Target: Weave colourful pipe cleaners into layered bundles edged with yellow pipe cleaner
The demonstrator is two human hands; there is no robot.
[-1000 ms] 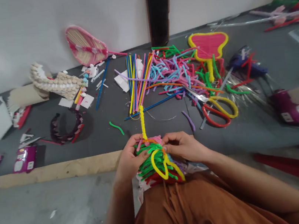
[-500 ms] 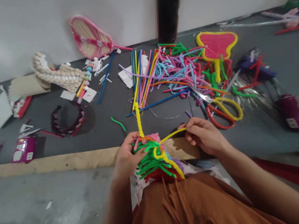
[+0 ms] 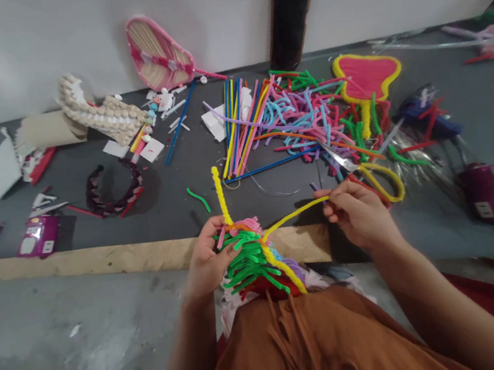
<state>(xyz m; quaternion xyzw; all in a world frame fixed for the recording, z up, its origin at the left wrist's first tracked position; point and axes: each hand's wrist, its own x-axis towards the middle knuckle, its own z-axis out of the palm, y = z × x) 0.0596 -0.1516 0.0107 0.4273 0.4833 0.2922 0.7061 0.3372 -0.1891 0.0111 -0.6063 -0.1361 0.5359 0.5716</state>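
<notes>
My left hand (image 3: 203,261) is closed around a bundle of pipe cleaners (image 3: 253,264), mostly green with pink, red and purple strands, held in front of my orange top. A twisted yellow stem (image 3: 220,194) rises from the bundle. My right hand (image 3: 357,213) pinches the end of a yellow pipe cleaner (image 3: 295,213) that runs taut from the bundle out to the right.
A heap of coloured pipe cleaners (image 3: 289,118) and red-and-yellow scissors (image 3: 373,179) lie on the dark mat (image 3: 168,190) ahead. A pink-and-yellow shape (image 3: 368,75), a dark headband (image 3: 114,189), a pink racket shape (image 3: 159,56), a phone (image 3: 290,14) against the wall and paper scraps surround them.
My right hand left the bundle and drew the yellow pipe cleaner out to the right, straightening its loop. My left hand kept hold of the bundle.
</notes>
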